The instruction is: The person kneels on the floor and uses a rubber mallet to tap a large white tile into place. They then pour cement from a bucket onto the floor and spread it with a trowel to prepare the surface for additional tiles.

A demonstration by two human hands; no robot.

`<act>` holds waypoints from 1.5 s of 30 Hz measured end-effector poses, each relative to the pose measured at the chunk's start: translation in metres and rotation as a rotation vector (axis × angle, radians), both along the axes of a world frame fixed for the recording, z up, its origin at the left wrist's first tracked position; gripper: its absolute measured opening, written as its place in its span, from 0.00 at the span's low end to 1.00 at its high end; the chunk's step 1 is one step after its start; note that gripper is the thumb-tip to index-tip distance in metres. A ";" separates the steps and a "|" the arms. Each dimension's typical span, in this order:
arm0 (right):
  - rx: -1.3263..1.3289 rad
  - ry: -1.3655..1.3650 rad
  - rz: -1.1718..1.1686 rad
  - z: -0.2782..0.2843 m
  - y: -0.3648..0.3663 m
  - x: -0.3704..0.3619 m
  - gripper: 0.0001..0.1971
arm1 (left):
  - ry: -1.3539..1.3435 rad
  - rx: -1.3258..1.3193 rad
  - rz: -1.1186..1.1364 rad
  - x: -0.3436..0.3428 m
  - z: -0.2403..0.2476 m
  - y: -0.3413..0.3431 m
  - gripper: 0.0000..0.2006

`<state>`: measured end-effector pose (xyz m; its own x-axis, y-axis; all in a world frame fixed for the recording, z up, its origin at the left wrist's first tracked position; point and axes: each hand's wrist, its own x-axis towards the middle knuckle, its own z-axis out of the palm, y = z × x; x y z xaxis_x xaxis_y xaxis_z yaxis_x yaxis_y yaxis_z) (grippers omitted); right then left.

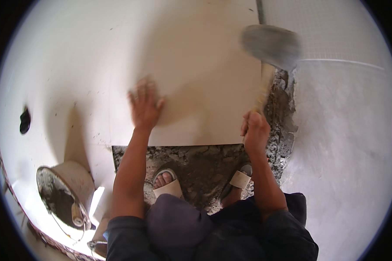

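My left hand (pixel 145 104) lies on a large pale floor tile (pixel 196 117), palm down with its fingers spread. My right hand (pixel 256 131) is closed round the wooden handle of a mallet (pixel 272 45). Its bulky grey head is raised over the tile's right edge and smeared by motion, so its exact shape is unclear. Rough dark mortar (pixel 279 100) shows in a strip along that edge. More broken, earthy bedding (pixel 200 167) is exposed below the tile's near edge, where my sandalled feet stand.
A mortar-caked bucket (pixel 76 174) lies tipped at lower left, a tool handle (pixel 77 215) at its mouth. Part of a second container (pixel 99 243) shows beside it. A small black object or opening (pixel 25 120) is at far left. Smooth grey surface (pixel 339 143) extends on the right.
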<state>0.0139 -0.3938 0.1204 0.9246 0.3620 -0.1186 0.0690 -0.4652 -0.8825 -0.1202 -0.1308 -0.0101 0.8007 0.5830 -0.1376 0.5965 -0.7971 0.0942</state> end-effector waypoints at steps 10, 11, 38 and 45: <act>-0.065 0.089 -0.281 -0.064 -0.034 0.024 0.22 | 0.149 -0.054 -0.232 0.084 0.005 -0.013 0.37; 0.017 0.100 -0.235 -0.063 -0.032 0.034 0.22 | 0.149 -0.022 -0.255 0.085 0.008 -0.011 0.37; -0.902 -0.132 0.186 0.007 -0.073 0.083 0.32 | 0.305 -0.086 -0.282 0.108 0.023 0.000 0.39; -1.401 -0.099 0.892 0.105 -0.166 0.071 0.26 | 0.341 -0.092 -0.278 0.106 0.028 0.002 0.39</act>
